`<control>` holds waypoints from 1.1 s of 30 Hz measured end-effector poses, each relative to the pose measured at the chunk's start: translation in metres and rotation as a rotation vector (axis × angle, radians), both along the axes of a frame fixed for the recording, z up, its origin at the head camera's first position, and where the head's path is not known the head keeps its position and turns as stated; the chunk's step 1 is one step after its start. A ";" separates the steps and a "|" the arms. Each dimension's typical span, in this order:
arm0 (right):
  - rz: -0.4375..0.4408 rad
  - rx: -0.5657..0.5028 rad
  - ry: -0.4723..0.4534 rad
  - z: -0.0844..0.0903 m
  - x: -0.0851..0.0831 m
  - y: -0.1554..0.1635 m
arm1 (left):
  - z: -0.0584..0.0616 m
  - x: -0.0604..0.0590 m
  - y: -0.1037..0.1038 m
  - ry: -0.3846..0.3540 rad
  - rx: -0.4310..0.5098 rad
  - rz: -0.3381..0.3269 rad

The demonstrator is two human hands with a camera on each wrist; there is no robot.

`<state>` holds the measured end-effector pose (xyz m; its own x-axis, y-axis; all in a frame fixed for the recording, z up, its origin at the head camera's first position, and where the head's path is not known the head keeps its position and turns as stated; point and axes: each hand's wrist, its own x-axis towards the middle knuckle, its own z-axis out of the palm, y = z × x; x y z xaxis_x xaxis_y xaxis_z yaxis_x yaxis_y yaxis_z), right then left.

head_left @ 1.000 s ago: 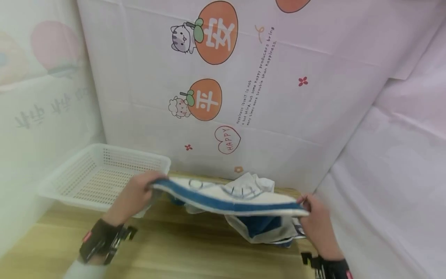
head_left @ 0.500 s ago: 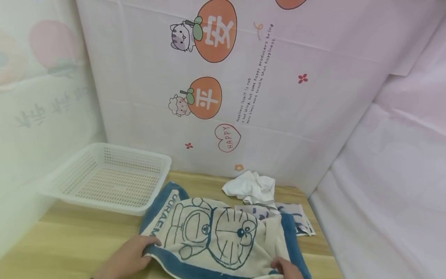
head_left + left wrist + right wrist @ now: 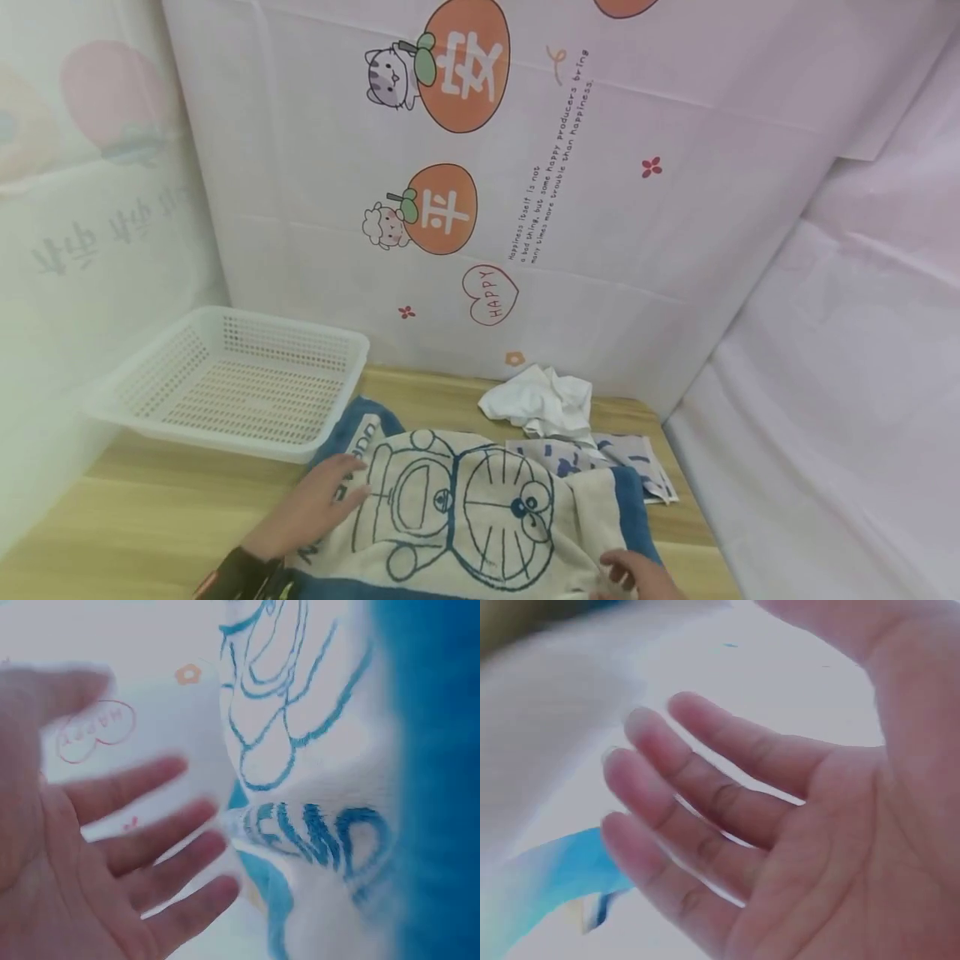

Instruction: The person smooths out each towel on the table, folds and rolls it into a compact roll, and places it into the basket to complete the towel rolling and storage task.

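Two hands, neither gripping: we log left hand [image 3: 322, 502] spread wide, right hand [image 3: 639, 575] loosely extended, where half a second ago both held the towel [image 3: 491, 508]. It lies on the desk [image 3: 142, 521], lower centre; we judge it released, mostly flat.

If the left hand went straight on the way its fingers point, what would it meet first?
Probably the cream fabric towel with blue borders and a cartoon outline, near its lettered end; any gap between it and the left hand is hard to judge.
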<state>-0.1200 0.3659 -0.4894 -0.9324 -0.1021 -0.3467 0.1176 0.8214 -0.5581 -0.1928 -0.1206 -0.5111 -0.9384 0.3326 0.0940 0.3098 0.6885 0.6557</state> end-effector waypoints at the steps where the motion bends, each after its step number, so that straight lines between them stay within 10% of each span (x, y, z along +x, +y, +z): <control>1: 0.013 -0.019 0.023 0.011 -0.003 -0.002 | -0.003 -0.008 0.002 0.001 -0.012 0.012; 7: 0.048 0.035 0.334 0.037 -0.054 -0.012 | -0.025 -0.036 0.006 -0.077 -0.097 0.013; 16: 0.061 0.163 0.438 -0.017 -0.119 -0.006 | -0.041 -0.030 0.014 -0.120 -0.148 0.087; 21: 0.010 0.220 0.452 -0.017 -0.114 -0.002 | -0.035 -0.015 0.024 -0.152 -0.209 0.129; 28: -0.033 0.199 0.826 0.011 -0.086 0.015 | -0.028 0.001 0.029 -0.105 -0.267 0.175; 33: 0.046 0.157 0.545 -0.003 -0.059 0.020 | -0.022 -0.002 0.026 -0.129 -0.270 0.131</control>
<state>-0.1794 0.3862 -0.4923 -0.9765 -0.1333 0.1694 -0.1916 0.8967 -0.3989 -0.1945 -0.0944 -0.5330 -0.9731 0.2053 -0.1040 0.1334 0.8715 0.4719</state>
